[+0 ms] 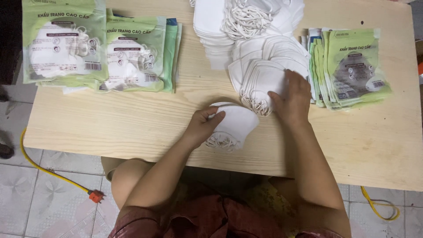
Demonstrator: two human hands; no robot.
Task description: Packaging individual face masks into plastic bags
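Since I'm only watching through the head cam, here's the layout left to right. Filled green-and-clear packets [94,50] sit far left on the pale wood surface [132,123]. My left hand [203,125] is curled, fingers pinching a small stack of white masks [233,125] near the front edge, its long axis running roughly front-left to back-right. Just right of it, my right hand [293,99] lies flat, fingers spread on the fanned pile of loose masks [264,77], so that hand's nearer the pile. Flat packets [352,70] lie far right. Below: tiled floor [53,198], yellow cable [53,174].
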